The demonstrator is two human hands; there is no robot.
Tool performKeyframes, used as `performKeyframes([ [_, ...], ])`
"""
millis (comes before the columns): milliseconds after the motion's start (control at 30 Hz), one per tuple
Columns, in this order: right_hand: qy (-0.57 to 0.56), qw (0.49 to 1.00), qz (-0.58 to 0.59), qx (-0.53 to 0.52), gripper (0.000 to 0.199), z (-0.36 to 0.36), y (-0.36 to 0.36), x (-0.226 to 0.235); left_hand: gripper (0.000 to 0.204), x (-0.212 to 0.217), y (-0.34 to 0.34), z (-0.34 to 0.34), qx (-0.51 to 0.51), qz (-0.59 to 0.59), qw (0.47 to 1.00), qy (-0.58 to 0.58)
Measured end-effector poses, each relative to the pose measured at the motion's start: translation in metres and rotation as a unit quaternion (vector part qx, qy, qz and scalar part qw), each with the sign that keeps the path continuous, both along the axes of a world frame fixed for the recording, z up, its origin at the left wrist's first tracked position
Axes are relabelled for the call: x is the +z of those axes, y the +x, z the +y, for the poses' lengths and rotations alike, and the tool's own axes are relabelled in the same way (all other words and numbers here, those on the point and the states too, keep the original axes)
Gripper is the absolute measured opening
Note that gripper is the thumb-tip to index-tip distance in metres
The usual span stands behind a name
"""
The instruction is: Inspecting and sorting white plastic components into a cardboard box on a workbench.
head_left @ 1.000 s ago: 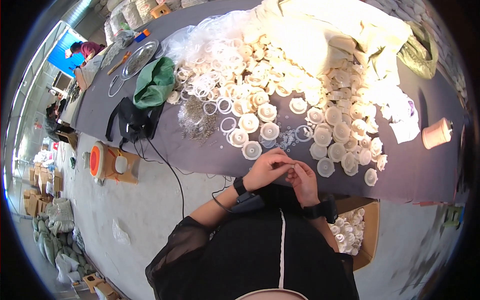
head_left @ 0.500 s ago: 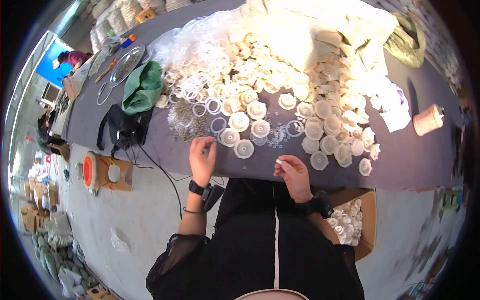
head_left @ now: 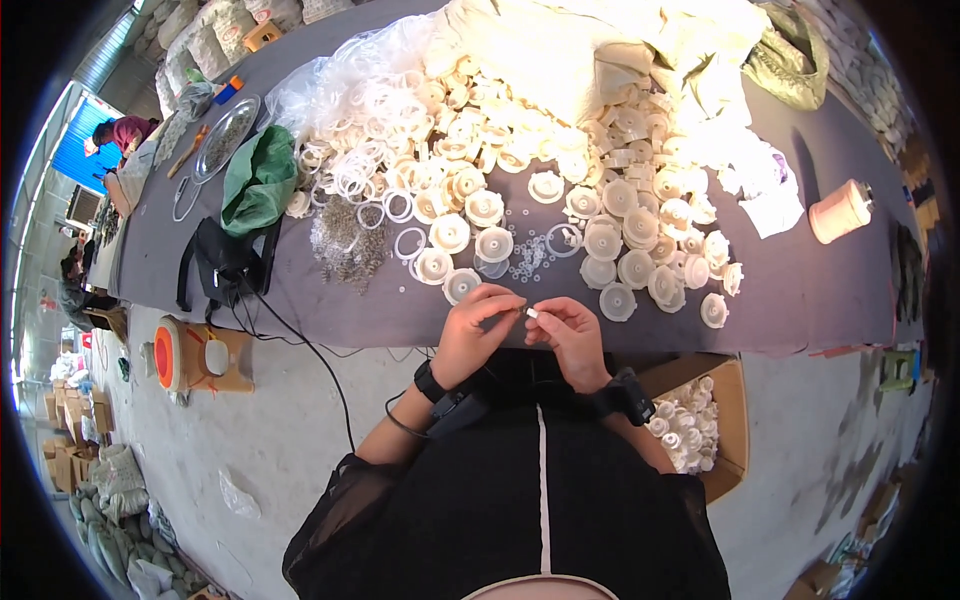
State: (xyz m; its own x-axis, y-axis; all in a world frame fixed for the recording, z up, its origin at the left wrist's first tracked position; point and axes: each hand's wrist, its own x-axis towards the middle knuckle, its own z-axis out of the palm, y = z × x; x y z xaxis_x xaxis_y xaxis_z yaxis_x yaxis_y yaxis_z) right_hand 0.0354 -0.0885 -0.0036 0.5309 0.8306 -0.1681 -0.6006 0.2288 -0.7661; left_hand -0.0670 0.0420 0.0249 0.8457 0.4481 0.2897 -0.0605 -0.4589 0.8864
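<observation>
Well, the right hand (head_left: 574, 343) pinches a white piece (head_left: 532, 313) (left hand (head_left: 470, 336) alongside).

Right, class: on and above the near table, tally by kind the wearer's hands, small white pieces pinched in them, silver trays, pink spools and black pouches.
Hands: 2 (left hand, right hand)
Small white piece: 1
Silver tray: 1
Pink spool: 1
Black pouch: 1
Total: 6
</observation>
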Motion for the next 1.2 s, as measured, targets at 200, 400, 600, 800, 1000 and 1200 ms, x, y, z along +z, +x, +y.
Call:
performKeyframes([
  [200, -0.047, 0.999, -0.012, 0.016, 0.013, 0.001, 0.005, -0.005, 0.02, -0.002, 0.001, -0.002, 0.003, -0.002, 1.0, -0.026],
  [400, -0.052, 0.998, -0.005, 0.02, 0.017, 0.001, 0.005, -0.002, 0.027, -0.004, 0.001, -0.006, 0.0, -0.014, 0.996, -0.088],
  [600, -0.047, 0.997, -0.055, 0.032, 0.019, 0.001, 0.006, -0.009, 0.036, -0.014, 0.006, -0.006, -0.019, 0.022, 0.987, -0.157],
  [800, -0.038, 0.984, -0.153, -0.081, 0.016, 0.0, 0.003, -0.018, 0.033, -0.014, 0.02, -0.007, -0.039, 0.066, 0.973, -0.219],
  [1000, -0.058, 0.988, -0.112, -0.085, 0.016, -0.006, 0.014, -0.024, 0.026, -0.006, 0.047, 0.025, 0.005, -0.002, 0.997, 0.071],
  [1200, -0.03, 0.991, -0.087, -0.096, 0.015, -0.005, 0.019, -0.033, 0.028, 0.002, 0.116, 0.088, 0.057, 0.053, 0.937, 0.342],
])
